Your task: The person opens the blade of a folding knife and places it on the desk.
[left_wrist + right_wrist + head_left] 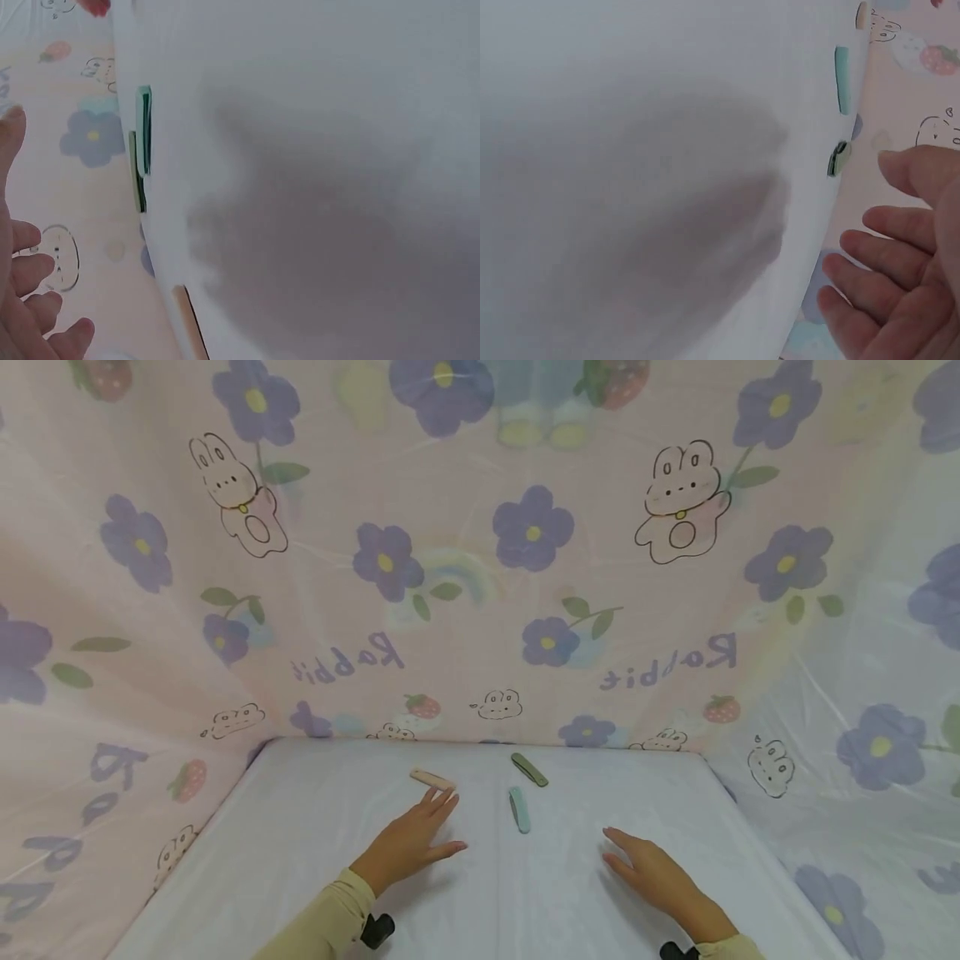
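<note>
White tabletop (300, 810): your left hand (405, 845) hovers by the beige bar (429, 777), green bar (528, 769) and blue bar (520, 810) to its right, right hand (662, 878) apart, all fingers (442, 805) loosely extended, empty; bars likely light, stiff, slippery, best pinched mid-length.

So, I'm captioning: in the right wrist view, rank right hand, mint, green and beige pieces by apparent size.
Right hand
Mint piece
Green piece
Beige piece, near the top edge
Nearness may skew this.

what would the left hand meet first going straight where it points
Likely the slim peach item just ahead of the left hand in the head view, though the hand looks raised and might pass over.
</note>
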Demonstrator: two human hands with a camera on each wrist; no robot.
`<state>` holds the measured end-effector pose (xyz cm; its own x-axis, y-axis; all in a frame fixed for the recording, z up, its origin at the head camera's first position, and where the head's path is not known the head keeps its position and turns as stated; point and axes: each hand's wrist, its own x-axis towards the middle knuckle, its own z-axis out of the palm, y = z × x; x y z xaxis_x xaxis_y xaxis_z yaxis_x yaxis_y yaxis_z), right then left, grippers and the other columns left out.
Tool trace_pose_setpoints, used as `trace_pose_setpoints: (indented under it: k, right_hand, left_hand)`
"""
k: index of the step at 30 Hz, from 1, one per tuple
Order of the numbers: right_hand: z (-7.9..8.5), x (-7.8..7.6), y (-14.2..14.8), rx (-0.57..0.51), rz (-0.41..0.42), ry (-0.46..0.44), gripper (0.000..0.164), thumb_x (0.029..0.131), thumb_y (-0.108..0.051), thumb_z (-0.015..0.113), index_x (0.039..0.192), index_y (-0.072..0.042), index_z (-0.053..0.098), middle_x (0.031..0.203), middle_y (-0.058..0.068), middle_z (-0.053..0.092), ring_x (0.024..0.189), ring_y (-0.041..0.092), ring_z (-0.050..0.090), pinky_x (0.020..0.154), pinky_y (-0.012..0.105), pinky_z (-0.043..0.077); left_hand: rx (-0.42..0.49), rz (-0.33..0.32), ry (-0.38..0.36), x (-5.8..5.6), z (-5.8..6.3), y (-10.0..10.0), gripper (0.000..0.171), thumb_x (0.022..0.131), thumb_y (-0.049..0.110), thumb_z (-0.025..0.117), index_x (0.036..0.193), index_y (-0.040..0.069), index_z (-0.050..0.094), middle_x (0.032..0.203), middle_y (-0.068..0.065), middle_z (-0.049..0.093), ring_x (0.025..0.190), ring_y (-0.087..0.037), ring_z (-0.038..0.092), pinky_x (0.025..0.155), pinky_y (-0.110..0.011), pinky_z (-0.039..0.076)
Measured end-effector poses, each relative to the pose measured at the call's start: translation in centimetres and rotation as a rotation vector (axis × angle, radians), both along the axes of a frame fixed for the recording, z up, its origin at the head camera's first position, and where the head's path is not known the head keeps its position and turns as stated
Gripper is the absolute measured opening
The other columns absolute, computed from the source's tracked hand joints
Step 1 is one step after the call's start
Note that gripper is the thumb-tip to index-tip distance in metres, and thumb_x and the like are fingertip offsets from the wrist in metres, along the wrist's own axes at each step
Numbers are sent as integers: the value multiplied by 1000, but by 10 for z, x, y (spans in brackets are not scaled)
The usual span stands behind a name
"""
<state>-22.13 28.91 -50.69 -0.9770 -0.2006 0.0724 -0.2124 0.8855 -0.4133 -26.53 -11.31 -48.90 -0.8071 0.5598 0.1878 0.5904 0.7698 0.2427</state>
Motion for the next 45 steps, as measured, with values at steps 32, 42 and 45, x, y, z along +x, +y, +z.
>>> trace_pose_setpoints:
  k: [32, 42, 45]
  right_hand:
    - [-31, -74, -94, 200, 299, 187, 54, 90, -34, 61, 127, 4, 52, 128, 15, 54, 121, 33, 46, 101, 45, 37]
    - [-31, -83, -102, 242, 316, 187, 54, 90, -34, 61, 129, 1, 51, 127, 14, 55, 119, 32, 48, 97, 48, 41]
    - [-30, -85, -100, 230, 308, 196, 51, 90, -31, 62, 129, -1, 51, 126, 13, 56, 116, 31, 51, 96, 46, 42]
  left_hand:
    - [-237, -115, 37, -65, -52, 96, 93, 81, 69, 44, 146, 6, 25, 150, -13, 25, 138, -28, 19, 107, -39, 30]
    - [-264, -160, 20, -76, -49, 106, 92, 81, 70, 42, 144, 5, 29, 148, -15, 29, 135, -30, 25, 106, -42, 33]
    - [-258, -163, -8, -81, -48, 109, 94, 79, 72, 42, 145, 6, 29, 148, -15, 29, 135, -30, 26, 106, -43, 32]
